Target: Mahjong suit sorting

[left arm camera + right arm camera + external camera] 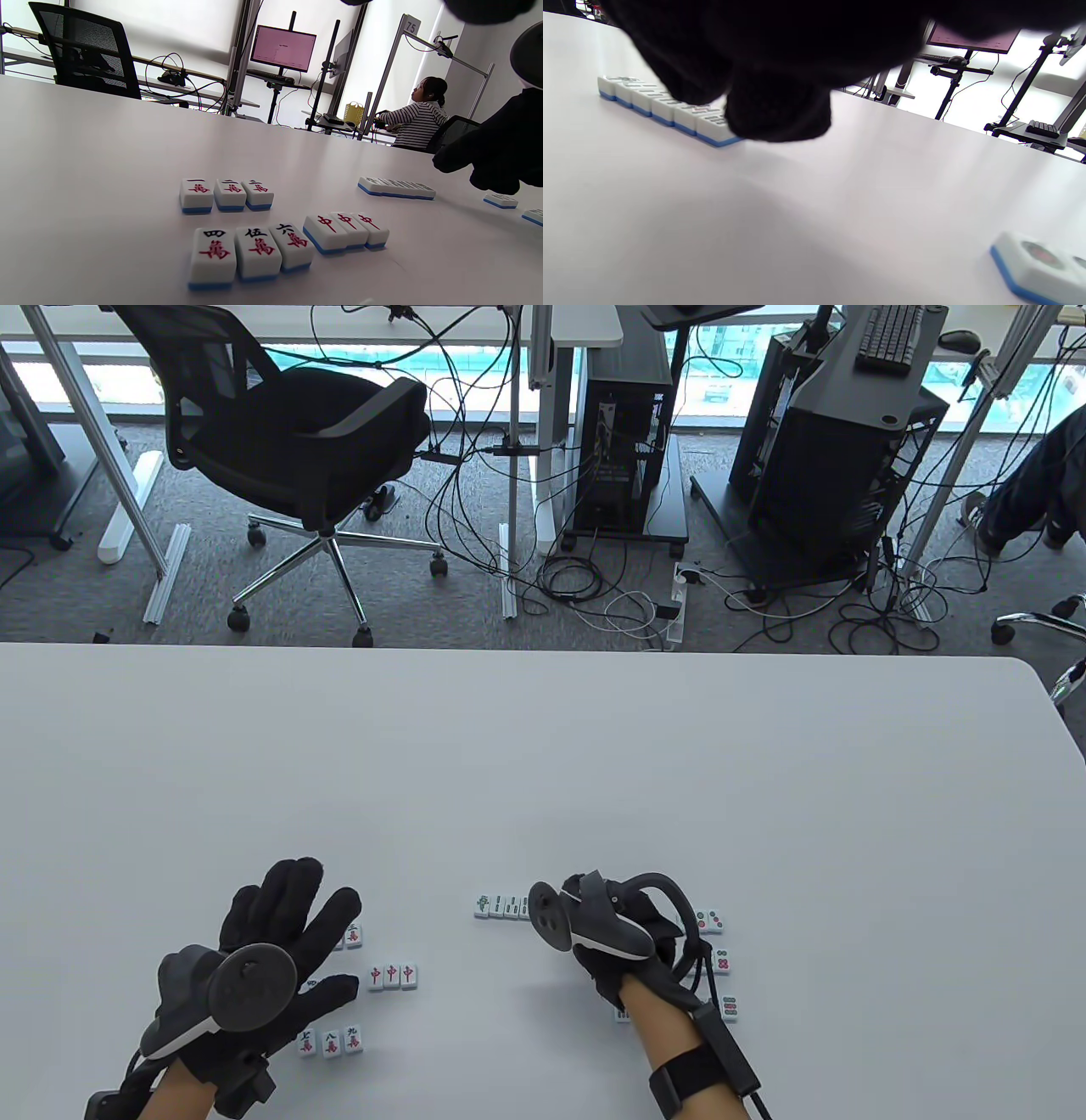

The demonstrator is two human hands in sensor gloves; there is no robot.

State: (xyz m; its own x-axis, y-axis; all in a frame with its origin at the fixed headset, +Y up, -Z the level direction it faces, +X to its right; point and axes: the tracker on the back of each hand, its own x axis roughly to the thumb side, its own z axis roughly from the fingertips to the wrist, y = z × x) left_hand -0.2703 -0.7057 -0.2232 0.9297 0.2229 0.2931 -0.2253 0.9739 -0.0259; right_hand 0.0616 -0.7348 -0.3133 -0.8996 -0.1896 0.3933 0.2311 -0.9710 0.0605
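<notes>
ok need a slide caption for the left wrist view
Character tiles sorted in rows of three beside three red dragon tiles on the white table.

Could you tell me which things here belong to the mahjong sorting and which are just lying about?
Job: character tiles, red dragon tiles, bamboo row, dot tiles, left hand, right hand.
Lying about: office chair, computer towers, floor cables.

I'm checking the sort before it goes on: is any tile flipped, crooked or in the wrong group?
Nothing stands out. The white, blue-backed character tiles lie face up in straight threes, the three red-marked tiles beside them, and the bamboo row runs straight by the right hand. The hands hide some tiles.
</notes>
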